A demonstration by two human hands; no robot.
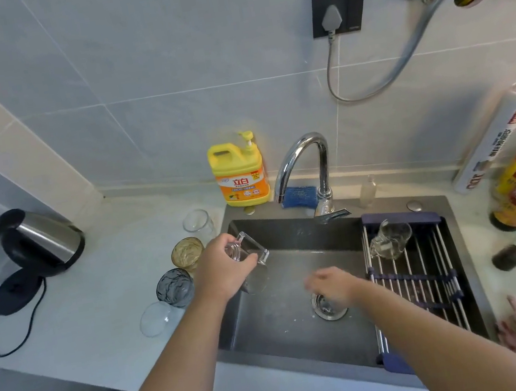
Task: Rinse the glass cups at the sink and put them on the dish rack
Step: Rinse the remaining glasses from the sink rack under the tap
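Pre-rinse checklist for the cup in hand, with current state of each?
1. Grip: left hand holds glass cup, fingers curled round it: ok.
2. Cup under faucet spout: not ok, it is held left of the spout.
3. Water running: not ok, no stream visible.
4. Free hand for the tap: right hand holds nothing, though blurred: ok.
5. Room on dish rack: ok, only one glass mug at its far end.

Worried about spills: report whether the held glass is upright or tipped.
Tipped: left hand grips the glass cup sideways over the sink.
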